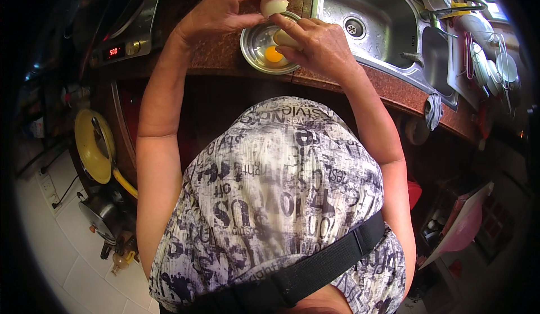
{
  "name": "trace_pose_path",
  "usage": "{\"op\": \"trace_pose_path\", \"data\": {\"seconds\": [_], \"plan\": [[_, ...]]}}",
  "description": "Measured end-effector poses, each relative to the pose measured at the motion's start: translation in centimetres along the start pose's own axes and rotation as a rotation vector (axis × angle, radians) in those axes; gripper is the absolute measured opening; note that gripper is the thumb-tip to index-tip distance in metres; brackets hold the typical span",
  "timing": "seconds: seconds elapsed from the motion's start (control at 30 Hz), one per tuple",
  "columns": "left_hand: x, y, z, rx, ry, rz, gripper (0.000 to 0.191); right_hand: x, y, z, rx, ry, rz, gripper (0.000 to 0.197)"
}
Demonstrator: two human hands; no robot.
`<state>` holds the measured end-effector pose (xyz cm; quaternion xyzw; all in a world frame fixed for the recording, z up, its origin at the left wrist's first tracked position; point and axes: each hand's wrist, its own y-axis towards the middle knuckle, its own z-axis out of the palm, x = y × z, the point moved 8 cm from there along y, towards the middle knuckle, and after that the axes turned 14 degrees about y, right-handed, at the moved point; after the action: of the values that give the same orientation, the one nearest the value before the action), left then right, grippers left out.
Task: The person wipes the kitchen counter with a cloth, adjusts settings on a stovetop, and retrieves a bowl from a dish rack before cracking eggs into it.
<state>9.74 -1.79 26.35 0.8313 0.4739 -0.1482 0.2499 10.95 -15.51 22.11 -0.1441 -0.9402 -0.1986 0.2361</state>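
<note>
Between the thumb and fingers of my left hand (230, 8) is a white eggshell piece (273, 7) with a broken edge, held above the rim of a metal bowl. My right hand (318, 40) reaches over the bowl's right side, its index fingertip at the lower edge of that shell. Another pale shell piece (287, 40) sits under its curled fingers. Inside the steel bowl (249, 54) lies an orange egg yolk (273, 54) in clear egg white. My right fingers cover part of the bowl.
A steel sink (379, 14) is set into the brown countertop (215, 56) at right, with a dish rack of plates (481, 63) beyond. A cooker with a lit display (114, 51) stands left. A grey cloth (433, 111) hangs over the counter edge; a yellow pan (90, 153) is lower left.
</note>
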Motion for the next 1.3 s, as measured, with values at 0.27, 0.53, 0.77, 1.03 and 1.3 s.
{"op": "trace_pose_path", "data": {"seconds": [0.27,0.53,0.77,1.03,1.3], "plan": [[1.3,-0.4,0.8,0.005,-0.218,-0.117,0.047,-0.2,-0.1,-0.5,-0.037,0.01,0.002,0.061],[0.1,0.1,-1.7,-0.009,-0.037,-0.067,0.048,-0.6,-0.4,0.8,-0.015,0.008,-0.013,0.062],[0.7,-0.3,-1.3,-0.033,-0.024,-0.027,0.046,-0.4,-0.1,0.4,-0.059,0.029,-0.024,0.065],[-0.1,0.1,-1.4,-0.017,0.029,-0.051,0.043,-0.5,-0.1,0.1,-0.097,0.035,-0.027,0.072],[0.0,-0.2,-1.9,-0.047,0.106,-0.031,0.044,-1.9,-1.4,1.7,0.002,0.053,0.036,0.072]]}}
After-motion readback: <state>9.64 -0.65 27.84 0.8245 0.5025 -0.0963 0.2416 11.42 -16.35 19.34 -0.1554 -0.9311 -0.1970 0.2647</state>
